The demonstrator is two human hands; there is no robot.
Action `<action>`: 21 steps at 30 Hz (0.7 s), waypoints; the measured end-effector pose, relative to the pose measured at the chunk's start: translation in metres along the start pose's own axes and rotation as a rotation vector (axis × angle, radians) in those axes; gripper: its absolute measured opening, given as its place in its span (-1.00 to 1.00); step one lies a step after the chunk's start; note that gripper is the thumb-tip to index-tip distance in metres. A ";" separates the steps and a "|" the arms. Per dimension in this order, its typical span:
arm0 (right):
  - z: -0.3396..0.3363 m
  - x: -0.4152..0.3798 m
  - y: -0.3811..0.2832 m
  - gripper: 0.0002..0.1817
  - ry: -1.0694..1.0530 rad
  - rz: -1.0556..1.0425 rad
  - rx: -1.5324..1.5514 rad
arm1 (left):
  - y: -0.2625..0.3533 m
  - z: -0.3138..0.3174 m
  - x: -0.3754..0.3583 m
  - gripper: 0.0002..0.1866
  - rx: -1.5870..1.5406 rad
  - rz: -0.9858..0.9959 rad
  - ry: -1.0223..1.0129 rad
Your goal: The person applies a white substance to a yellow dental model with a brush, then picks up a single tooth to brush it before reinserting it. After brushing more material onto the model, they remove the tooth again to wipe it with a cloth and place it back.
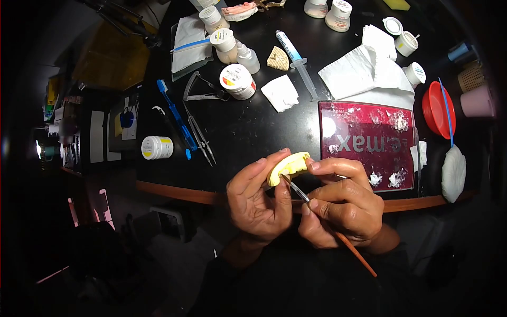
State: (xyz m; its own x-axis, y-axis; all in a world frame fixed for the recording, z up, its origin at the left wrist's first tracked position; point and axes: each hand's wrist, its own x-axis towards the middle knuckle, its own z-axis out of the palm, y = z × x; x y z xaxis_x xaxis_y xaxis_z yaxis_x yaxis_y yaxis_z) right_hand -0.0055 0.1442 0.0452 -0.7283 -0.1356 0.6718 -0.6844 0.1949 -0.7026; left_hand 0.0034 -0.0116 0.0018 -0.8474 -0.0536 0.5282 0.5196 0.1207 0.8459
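Observation:
A yellow dental model [274,174] with a curved row of teeth is pinched between the thumb and fingers of my left hand [259,203]. My right hand [346,206] grips a fine paintbrush [353,248] with a reddish-brown handle and a metal ferrule. The brush tip meets the inner side of the model near my left thumb, and I cannot make out the bristles clearly. My right index finger rests by the model's right end. Behind my right hand lies a dark red mixing slab [364,142] with several dabs of white paste.
Past the hands lie a syringe [298,61], a folded tissue [280,93] and a white jar [237,82]. Tweezers [199,134], a blue toothbrush [177,116] and another jar [157,147] are at left. A red bowl [433,113] and a white pad [453,174] stand right, near the wooden table edge [174,192].

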 end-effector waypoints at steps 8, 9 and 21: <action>0.000 0.000 0.001 -0.76 -0.001 -0.018 -0.011 | 0.000 0.000 0.000 -0.54 0.023 -0.003 0.000; 0.000 0.000 0.001 -0.76 0.001 -0.017 -0.004 | 0.000 0.000 0.000 -0.54 0.015 -0.011 0.004; 0.000 0.000 0.001 -0.80 -0.003 -0.018 -0.001 | 0.000 0.003 -0.001 -0.55 0.018 -0.002 0.022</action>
State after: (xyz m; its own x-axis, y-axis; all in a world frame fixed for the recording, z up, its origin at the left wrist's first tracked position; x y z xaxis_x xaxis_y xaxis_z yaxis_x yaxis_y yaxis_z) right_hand -0.0065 0.1449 0.0442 -0.7159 -0.1418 0.6836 -0.6973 0.1938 -0.6901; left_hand 0.0043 -0.0085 0.0010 -0.8459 -0.0756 0.5279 0.5154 0.1383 0.8457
